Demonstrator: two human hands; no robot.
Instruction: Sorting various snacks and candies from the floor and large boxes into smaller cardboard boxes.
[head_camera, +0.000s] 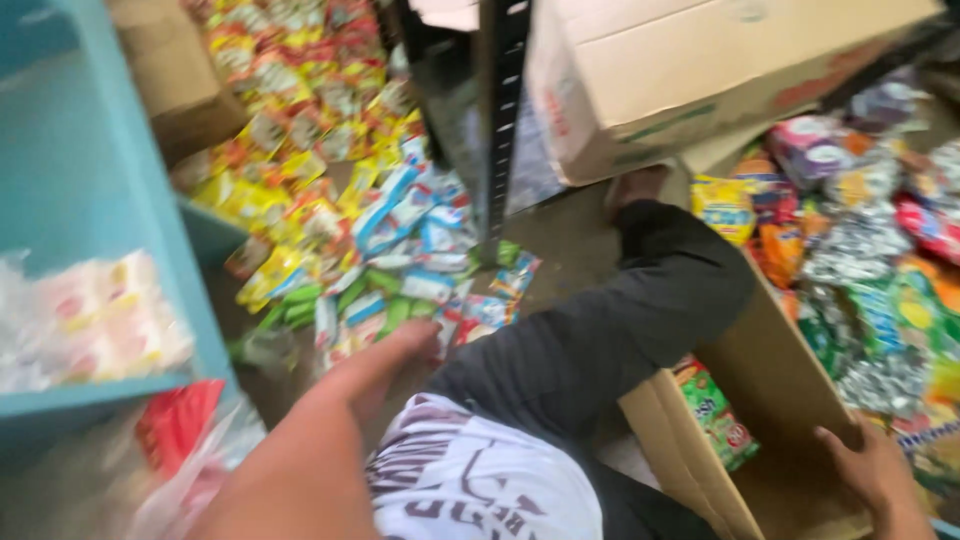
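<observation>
My left hand (385, 362) reaches forward over the floor, fingers together, holding nothing that I can see; it is nearest a heap of blue, white and green sachets (410, 260). Down at the lower right, my right hand (872, 466) rests flat with fingers spread inside an open brown cardboard box (770, 390). A green snack packet (712, 410) leans on the box's left wall. My bent leg in dark trousers (610, 330) lies between the two hands. The frame is blurred.
Yellow and red packets (300, 110) cover the floor at the back. A blue shelf unit (110, 200) stands at left, a black metal rack post (500, 120) in the middle, a large carton (680, 70) above. Mixed colourful packets (870, 250) pile up at right.
</observation>
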